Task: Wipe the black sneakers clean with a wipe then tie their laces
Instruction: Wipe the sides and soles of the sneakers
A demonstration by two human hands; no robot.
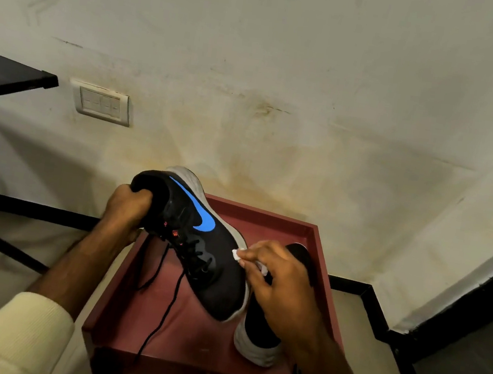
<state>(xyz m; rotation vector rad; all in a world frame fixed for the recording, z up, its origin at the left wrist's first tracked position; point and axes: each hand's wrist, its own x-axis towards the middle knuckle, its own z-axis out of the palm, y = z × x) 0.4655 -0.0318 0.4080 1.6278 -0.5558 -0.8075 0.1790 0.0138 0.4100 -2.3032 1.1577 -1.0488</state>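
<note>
The person's left hand holds a black sneaker up over a red-brown tray, heel raised toward the wall and toe tipped down toward the camera. The hand grips the shoe at its collar. The fingers curl into the opening, so their tips are hidden inside. A blue logo shows on the side that is turned up. The untied laces hang loose from the eyelets down to the near rim of the tray, where their ends blur into the dark front. The right hand pinches a small white wipe between thumb and fingertips and presses it to the pale edge of the sole, just below the logo. Most of the wipe is bunched out of sight in the hand. The second sneaker stands in the tray behind that hand, with only its collar and grey toe showing. A cream sleeve covers the left forearm. A black table is cut off at the left edge, beside a wall switch plate.
</note>
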